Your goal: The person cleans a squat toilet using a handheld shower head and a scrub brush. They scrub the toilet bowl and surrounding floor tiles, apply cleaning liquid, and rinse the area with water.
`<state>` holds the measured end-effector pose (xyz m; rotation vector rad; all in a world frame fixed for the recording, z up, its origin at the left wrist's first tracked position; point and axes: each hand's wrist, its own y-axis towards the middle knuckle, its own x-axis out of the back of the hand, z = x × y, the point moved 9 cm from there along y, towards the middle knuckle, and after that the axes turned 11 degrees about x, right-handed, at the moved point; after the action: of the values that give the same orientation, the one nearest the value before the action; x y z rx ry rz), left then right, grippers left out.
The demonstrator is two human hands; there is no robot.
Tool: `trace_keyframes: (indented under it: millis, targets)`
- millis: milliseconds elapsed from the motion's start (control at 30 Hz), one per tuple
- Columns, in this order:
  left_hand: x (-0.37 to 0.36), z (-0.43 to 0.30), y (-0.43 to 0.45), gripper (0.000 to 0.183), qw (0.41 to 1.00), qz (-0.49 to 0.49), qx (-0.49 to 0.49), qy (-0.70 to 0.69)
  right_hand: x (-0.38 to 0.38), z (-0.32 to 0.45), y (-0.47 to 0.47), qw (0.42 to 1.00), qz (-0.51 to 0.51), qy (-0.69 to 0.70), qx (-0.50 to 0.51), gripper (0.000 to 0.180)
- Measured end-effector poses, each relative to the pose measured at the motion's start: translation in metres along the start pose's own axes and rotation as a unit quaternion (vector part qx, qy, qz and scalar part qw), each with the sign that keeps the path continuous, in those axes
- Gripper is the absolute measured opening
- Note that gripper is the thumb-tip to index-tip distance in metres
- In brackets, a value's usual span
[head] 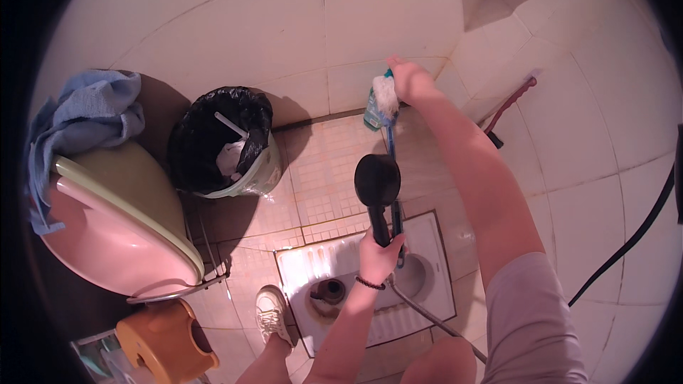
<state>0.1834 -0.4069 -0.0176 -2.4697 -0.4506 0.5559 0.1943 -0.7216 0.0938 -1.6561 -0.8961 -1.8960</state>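
My left hand (pixel 376 256) grips the handle of a black shower head (pixel 377 181), held over the squat toilet. The same hand also holds a long blue brush handle (pixel 390 141), partly hidden by the shower head. At its far end is a white-bristled brush head (pixel 385 95), in front of a green plastic bottle (pixel 372 112) near the back wall. My right hand (pixel 411 80) is stretched out to the bottle's teal top, fingers closed around it and partly hidden. The white ceramic squat toilet (pixel 373 325) has brownish stains by its drain hole.
A bin (pixel 267 173) with a black liner stands at the wall. Left of it, pink (pixel 117 245) and green basins (pixel 122 186) lean on a metal rack beneath a blue towel (pixel 101 106). An orange stool (pixel 165 341) stands below. A red-handled brush (pixel 509 104) leans right; a metal hose (pixel 427 317) trails down.
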Motion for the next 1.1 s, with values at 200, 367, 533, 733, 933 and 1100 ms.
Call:
trace_keyframes:
  millis: [200,367,533,733,933,1100]
  targets:
    - [0.01,0.015,0.005,0.017,1.0,-0.002,-0.001,-0.009,0.0,-0.003,-0.002,1.0,-0.013,-0.007,0.002,0.03]
    - [0.012,0.016,0.004,0.018,1.0,-0.025,0.013,-0.003,-0.004,-0.005,-0.001,0.999,0.009,-0.011,-0.031,0.032]
    - [0.003,0.0,-0.008,0.016,0.999,-0.006,-0.037,0.015,0.0,0.003,-0.003,0.999,0.029,0.005,-0.015,0.034]
    - [-0.001,0.003,-0.003,0.013,0.999,0.001,-0.03,0.03,-0.008,-0.008,-0.001,0.999,0.031,-0.022,-0.037,0.035]
    - [-0.008,0.011,0.004,0.013,0.992,-0.003,-0.044,0.115,-0.005,-0.001,-0.007,0.999,-0.021,-0.031,-0.001,0.029]
    - [-0.009,0.014,0.008,0.021,0.979,-0.035,-0.069,0.188,-0.015,-0.001,-0.005,0.998,-0.033,-0.047,-0.007,0.023]
